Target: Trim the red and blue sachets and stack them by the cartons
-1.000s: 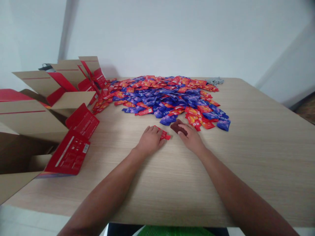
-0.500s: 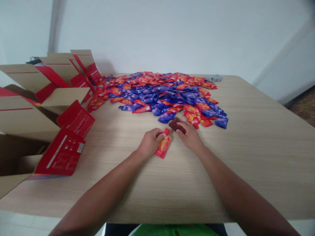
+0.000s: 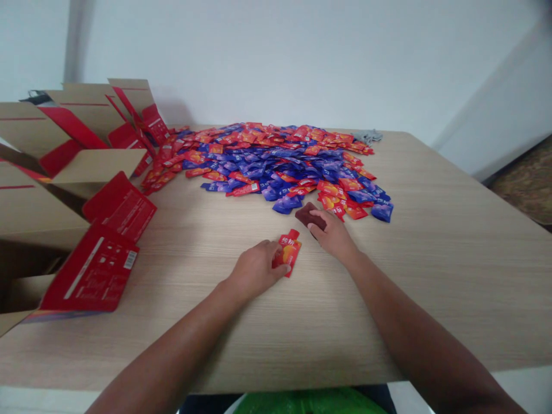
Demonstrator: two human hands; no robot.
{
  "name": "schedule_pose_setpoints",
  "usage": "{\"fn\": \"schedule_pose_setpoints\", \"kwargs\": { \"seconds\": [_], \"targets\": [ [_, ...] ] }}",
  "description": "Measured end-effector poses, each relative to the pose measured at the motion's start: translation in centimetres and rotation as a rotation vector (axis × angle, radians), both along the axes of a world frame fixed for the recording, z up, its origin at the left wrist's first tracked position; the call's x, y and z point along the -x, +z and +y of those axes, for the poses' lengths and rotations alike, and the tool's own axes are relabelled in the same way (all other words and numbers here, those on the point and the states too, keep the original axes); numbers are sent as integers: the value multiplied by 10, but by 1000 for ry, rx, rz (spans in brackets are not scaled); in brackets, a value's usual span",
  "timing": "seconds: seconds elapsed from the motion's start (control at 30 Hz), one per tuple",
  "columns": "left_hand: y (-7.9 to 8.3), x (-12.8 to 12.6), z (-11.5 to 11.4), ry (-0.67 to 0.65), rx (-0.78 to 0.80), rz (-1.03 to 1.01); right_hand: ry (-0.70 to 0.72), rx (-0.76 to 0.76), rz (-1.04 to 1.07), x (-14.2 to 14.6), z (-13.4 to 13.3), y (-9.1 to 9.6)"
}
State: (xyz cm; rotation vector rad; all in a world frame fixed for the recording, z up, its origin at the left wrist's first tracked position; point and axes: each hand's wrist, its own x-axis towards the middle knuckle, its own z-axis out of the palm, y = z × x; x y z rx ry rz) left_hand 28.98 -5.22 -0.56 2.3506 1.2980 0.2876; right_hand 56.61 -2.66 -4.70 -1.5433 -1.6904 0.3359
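Note:
A red spout-shaped pouch (image 3: 290,251) with an orange fruit picture lies flat on the table, its narrow end pointing away from me. Across its left side and lower corner, the thumb and curled fingers of my left hand (image 3: 255,269) hold it. My right hand (image 3: 335,234) grips a dark reddish-brown flat block (image 3: 307,215) just above and right of the pouch; the block's kind I cannot make out. Behind both hands spreads a big heap of blue and red pouches (image 3: 280,164), its front edge close to the block.
Open cardboard boxes with red printed flaps (image 3: 92,264) stand along the left of the wooden table (image 3: 452,259). A crumpled grey cloth-like thing (image 3: 367,136) lies at the back right of the heap. A white wall (image 3: 276,63) rises behind the table.
My left hand has shifted its hold from the pouch's upper part to its left side and lower corner, uncovering the printed front. The right hand keeps the brown block; the view has turned slightly.

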Motion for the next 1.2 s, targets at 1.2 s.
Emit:
{"fn": "schedule_pose_setpoints", "kwargs": {
  "seconds": [1.2],
  "targets": [
    [-12,7,21,86,-70,69,185,91,-484,87,-42,32]
  ]
}}
